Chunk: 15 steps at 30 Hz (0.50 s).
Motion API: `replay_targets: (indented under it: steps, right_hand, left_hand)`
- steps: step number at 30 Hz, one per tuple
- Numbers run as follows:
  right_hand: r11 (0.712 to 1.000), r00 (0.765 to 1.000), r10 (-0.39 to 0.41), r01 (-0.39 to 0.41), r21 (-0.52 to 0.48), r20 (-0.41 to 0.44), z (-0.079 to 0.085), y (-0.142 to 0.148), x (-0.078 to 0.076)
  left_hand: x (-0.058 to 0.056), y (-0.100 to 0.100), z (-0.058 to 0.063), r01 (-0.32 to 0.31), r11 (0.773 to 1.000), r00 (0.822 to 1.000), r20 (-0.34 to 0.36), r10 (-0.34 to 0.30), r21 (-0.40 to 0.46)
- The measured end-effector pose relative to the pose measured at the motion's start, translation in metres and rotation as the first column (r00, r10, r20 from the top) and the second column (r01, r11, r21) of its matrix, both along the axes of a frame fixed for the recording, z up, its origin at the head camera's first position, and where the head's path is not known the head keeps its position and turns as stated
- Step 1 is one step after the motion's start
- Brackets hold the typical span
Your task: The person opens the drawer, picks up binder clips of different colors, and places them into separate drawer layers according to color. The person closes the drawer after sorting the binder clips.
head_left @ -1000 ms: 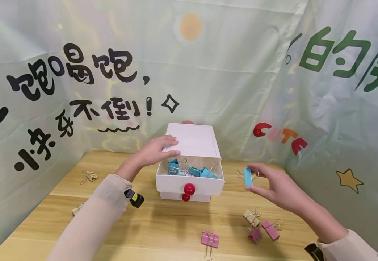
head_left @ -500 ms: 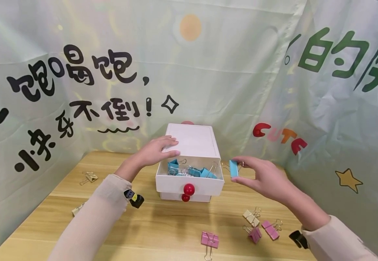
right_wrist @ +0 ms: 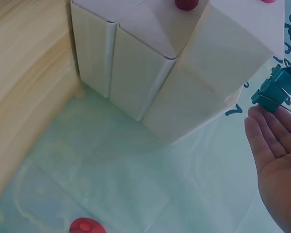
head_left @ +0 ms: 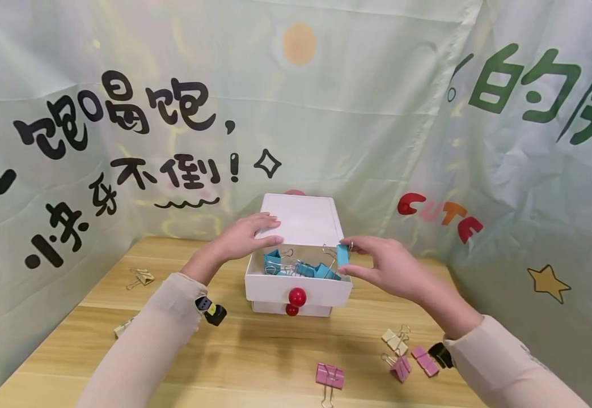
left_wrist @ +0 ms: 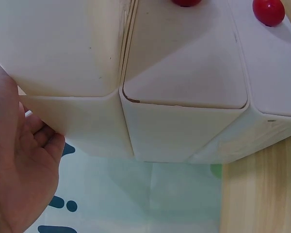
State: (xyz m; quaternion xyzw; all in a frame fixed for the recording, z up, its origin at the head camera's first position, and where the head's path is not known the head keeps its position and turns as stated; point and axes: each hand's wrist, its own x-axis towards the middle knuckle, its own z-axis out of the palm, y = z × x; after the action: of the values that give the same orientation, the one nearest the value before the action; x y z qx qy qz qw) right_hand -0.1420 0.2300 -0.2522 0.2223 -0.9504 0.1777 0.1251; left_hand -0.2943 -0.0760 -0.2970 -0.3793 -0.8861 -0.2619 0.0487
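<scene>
A white mini drawer cabinet [head_left: 301, 218] stands at the back of the table, its top drawer [head_left: 296, 288] pulled out. Several blue binder clips [head_left: 306, 268] lie inside that drawer. My left hand [head_left: 242, 235] rests on the cabinet's top near the front left corner; in the left wrist view some of its fingers [left_wrist: 53, 143] bend beside the wall. Between thumb and fingers, my right hand [head_left: 388, 263] pinches another blue binder clip [head_left: 343, 255] at the drawer's right rim. The right wrist view shows this held clip [right_wrist: 276, 87] with its wire handles.
Pink binder clips [head_left: 329, 375] and a cream one [head_left: 394, 341] lie at the front right of the wooden table [head_left: 255, 362]. More cream clips [head_left: 143, 276] are at the left. Red knobs [head_left: 297, 297] stick out from the drawers. A printed curtain [head_left: 326, 124] hangs behind.
My right hand has moved left with the blue binder clip, from beside the cabinet to the open drawer's right rim. The left hand has stayed on the cabinet.
</scene>
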Motion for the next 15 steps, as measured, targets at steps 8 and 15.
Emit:
replay_targets:
  steps: [8, 15]
  right_hand:
    - [0.995, 0.999, 0.037, -0.039, 0.088, 0.017, 0.001, -0.017, -0.012]
    - [0.989, 0.998, 0.027, -0.035, 0.147, 0.057, 0.001, -0.030, -0.018]
  left_hand:
    - [0.000, 0.000, 0.000, -0.002, 1.000, 1.000, 0.002, 0.002, 0.002]
    - [-0.001, -0.001, -0.001, -0.007, 1.000, 1.000, 0.000, 0.007, 0.008]
